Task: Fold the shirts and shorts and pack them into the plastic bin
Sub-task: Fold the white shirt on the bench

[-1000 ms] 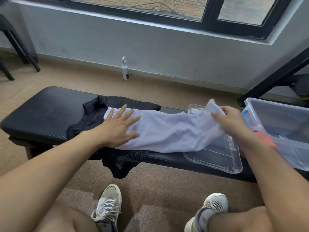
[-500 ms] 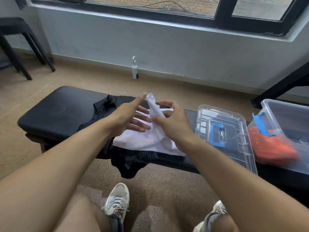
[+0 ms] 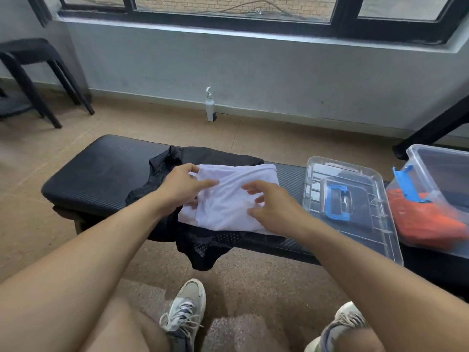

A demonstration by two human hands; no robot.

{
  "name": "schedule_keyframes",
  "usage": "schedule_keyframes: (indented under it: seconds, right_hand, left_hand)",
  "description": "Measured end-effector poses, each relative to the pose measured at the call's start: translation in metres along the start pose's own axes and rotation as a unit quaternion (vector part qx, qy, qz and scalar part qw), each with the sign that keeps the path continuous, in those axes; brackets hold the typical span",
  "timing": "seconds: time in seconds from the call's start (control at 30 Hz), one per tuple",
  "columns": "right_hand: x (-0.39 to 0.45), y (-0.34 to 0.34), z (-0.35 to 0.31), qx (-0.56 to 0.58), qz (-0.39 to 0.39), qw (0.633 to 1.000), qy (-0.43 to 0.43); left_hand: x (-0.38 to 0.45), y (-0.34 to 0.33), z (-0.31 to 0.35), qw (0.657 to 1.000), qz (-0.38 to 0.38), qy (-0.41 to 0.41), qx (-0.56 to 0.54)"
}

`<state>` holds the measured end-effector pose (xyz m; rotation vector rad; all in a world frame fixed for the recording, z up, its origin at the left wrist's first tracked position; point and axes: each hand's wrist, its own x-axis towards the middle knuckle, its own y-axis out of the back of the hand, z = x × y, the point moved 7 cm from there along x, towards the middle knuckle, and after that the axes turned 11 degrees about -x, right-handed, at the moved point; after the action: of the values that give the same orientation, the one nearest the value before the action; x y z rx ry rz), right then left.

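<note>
The folded white shirt (image 3: 236, 199) lies on a black garment (image 3: 203, 240) on the padded black bench (image 3: 96, 174). The left hand (image 3: 181, 186) pinches the shirt's upper left edge, thumb and curled fingers closed on the cloth. The right hand (image 3: 271, 204) hovers over the shirt's right half, fingers spread and loosely bent, gripping nothing. Beyond those fingers lies the clear lid (image 3: 355, 184); further right is the plastic bin (image 3: 436, 161), holding an orange garment (image 3: 426, 219).

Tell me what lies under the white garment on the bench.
A black garment lies under the white garment, showing at its far, left and near edges, with a mesh part hanging off the bench. The covered middle cannot be seen, nor whether anything else lies there.
</note>
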<state>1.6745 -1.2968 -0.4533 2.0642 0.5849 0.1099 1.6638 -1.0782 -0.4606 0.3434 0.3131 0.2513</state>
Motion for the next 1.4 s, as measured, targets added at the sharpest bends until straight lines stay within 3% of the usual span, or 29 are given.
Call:
schedule_keyframes:
  seconds: [0.23, 0.47, 0.67, 0.8, 0.97, 1.1, 1.17, 1.3, 1.4]
  right_hand:
    - [0.001, 0.011, 0.018, -0.065, 0.001, 0.998, -0.022]
    - [0.016, 0.014, 0.033, -0.037, 0.067, 0.993, -0.087]
    - [0.019, 0.006, 0.047, -0.053, -0.014, 0.984, -0.17]
    - [0.02, -0.003, 0.041, 0.103, -0.023, 0.98, -0.17]
    - [0.02, -0.011, 0.036, 0.402, -0.059, 0.873, -0.269]
    - [0.014, 0.018, 0.028, 0.465, -0.073, 0.849, -0.239]
    - [0.007, 0.044, 0.033, 0.453, -0.073, 0.863, -0.21]
    - [-0.012, 0.102, 0.059, 0.267, 0.003, 0.951, -0.156]
    - [-0.02, 0.113, 0.077, 0.149, 0.057, 0.971, -0.175]
  left_hand:
    - [0.003, 0.02, 0.019, 0.995, 0.033, -0.09, -0.01]
    - [0.023, 0.032, -0.01, 0.992, 0.04, -0.05, 0.109]
    - [0.026, 0.038, -0.012, 0.984, 0.098, -0.057, 0.139]
    - [0.021, 0.034, -0.001, 0.988, 0.093, -0.084, 0.094]
    - [0.008, 0.021, 0.02, 0.976, 0.088, -0.177, 0.096]
    - [-0.002, 0.017, 0.039, 0.962, 0.105, -0.24, 0.082]
    - [-0.005, 0.012, 0.044, 0.958, 0.09, -0.257, 0.086]
    - [-0.006, -0.004, 0.046, 0.955, 0.039, -0.273, 0.107]
    - [-0.007, -0.018, 0.045, 0.951, 0.003, -0.276, 0.137]
